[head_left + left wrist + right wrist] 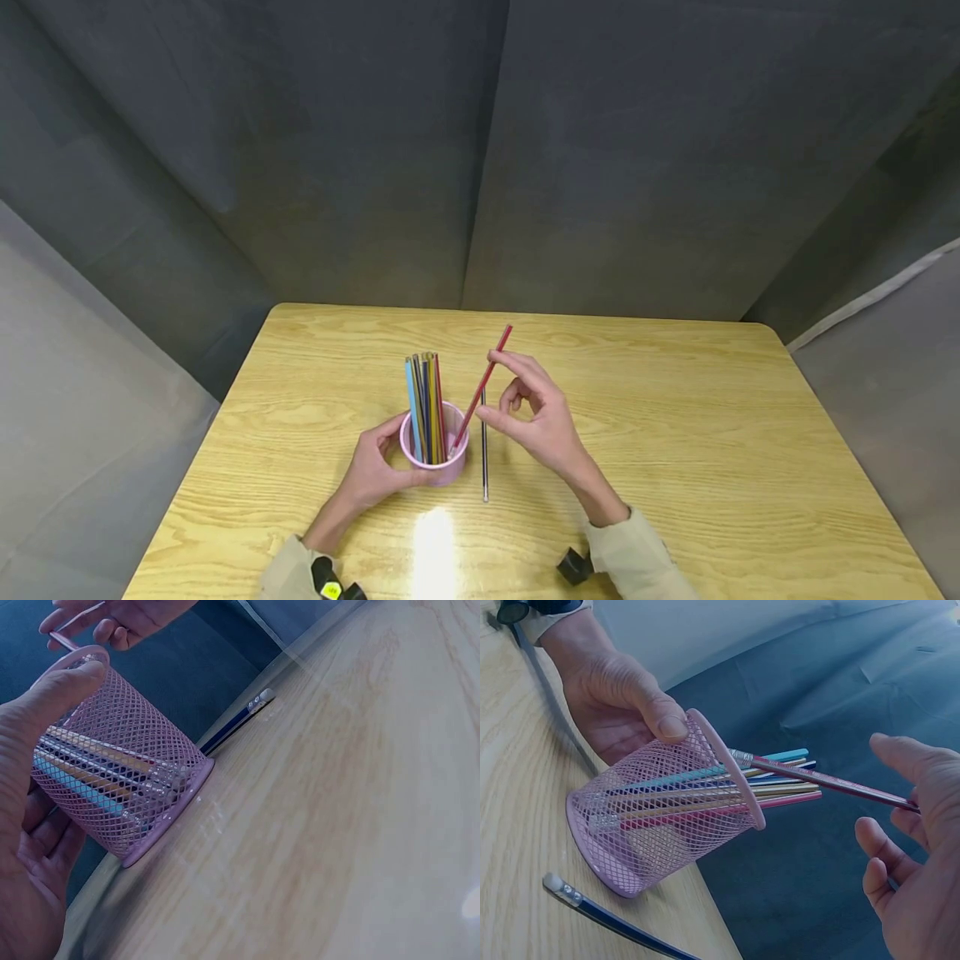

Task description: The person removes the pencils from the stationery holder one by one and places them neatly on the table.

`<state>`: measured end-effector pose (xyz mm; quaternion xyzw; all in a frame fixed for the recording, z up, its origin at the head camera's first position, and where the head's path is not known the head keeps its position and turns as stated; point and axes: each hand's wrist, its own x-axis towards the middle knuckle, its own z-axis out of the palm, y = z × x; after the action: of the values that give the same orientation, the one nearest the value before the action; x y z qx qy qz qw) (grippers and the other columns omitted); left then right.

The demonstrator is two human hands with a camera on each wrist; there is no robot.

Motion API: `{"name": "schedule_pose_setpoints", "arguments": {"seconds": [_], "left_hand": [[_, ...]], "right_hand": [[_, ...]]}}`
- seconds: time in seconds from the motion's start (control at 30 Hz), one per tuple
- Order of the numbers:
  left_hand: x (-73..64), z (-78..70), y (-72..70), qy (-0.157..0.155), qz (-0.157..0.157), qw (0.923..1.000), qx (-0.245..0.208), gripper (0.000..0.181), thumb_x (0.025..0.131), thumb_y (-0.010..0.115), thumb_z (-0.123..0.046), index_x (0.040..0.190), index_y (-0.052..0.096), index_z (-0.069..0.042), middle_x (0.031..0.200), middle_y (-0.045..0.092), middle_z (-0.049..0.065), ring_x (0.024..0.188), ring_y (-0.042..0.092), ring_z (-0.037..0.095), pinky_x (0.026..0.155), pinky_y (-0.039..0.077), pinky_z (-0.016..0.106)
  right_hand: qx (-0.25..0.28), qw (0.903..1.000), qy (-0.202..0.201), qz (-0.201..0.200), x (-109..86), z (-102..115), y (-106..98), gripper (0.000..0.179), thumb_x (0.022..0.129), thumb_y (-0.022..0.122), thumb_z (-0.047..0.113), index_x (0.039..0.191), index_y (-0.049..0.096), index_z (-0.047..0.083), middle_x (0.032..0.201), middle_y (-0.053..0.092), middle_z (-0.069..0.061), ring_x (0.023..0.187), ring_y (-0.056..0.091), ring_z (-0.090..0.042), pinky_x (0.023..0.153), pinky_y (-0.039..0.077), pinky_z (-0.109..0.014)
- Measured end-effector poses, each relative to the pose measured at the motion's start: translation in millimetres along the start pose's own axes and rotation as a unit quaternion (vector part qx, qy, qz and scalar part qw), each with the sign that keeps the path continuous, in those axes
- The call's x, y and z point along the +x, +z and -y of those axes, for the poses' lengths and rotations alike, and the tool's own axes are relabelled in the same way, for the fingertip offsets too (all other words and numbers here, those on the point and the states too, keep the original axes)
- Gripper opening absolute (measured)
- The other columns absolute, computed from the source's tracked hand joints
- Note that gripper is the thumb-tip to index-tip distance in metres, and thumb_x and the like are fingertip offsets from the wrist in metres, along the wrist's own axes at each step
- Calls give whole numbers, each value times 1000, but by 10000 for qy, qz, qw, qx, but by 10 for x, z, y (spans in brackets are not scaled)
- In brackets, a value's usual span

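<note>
My left hand (372,472) grips a pink mesh pencil cup (142,727) from its left side, thumb near the rim. Several pencils (426,408) in light blue, dark, yellow and red stand in the cup, leaning left in the head view. A red pencil (832,782) is held by my right hand (542,414), above and right of the cup. Its eraser end is just inside the rim, and it slants up to the fingers. Beside the cup, a dark blue pencil (485,458) lies on the table with its white eraser end towards me.
The wooden table (675,433) has a light wood grain and rounded far corners. Dark grey cloth (600,167) hangs behind it, with paler cloth (67,417) at the left. Wrist cameras are strapped near both sleeves.
</note>
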<state>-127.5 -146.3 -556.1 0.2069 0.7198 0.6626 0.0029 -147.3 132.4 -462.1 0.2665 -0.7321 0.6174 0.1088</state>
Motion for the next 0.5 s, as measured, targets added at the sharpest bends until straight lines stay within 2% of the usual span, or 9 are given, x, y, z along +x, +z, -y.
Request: {"name": "schedule_pose_setpoints", "arguments": {"seconds": [0.13,0.2,0.37,0.5], "left_hand": [[6,-1,-2,66,31,9999,84,87,67,97,-4,145,58,-3,141,65,16,129,62,18,115,45,26],[4,-2,-1,69,25,9999,103,87,67,97,-4,145,58,-3,141,66,15,128,63,18,114,46,26],[0,-1,0,44,-11,10000,25,88,67,97,-3,145,58,-2,142,64,17,131,61,16,117,43,24],[1,3,3,39,-29,10000,-27,88,66,97,-2,145,58,-1,143,63,18,132,60,15,117,42,24]], "right_hand": [[136,9999,-82,-44,8,4,-28,71,81,84,-9,146,57,3,136,60,-8,76,60,-18,69,51,-21],[191,9997,-108,-48,9,8,-43,74,80,84,-11,147,57,4,138,59,-8,75,60,-18,69,52,-24],[207,9997,-112,-36,16,17,-64,75,79,84,-11,148,57,4,139,58,-11,74,59,-17,68,52,-31],[173,9998,-106,-47,23,20,-66,74,79,85,-11,147,57,3,138,58,-17,74,59,-17,69,52,-24]]}}
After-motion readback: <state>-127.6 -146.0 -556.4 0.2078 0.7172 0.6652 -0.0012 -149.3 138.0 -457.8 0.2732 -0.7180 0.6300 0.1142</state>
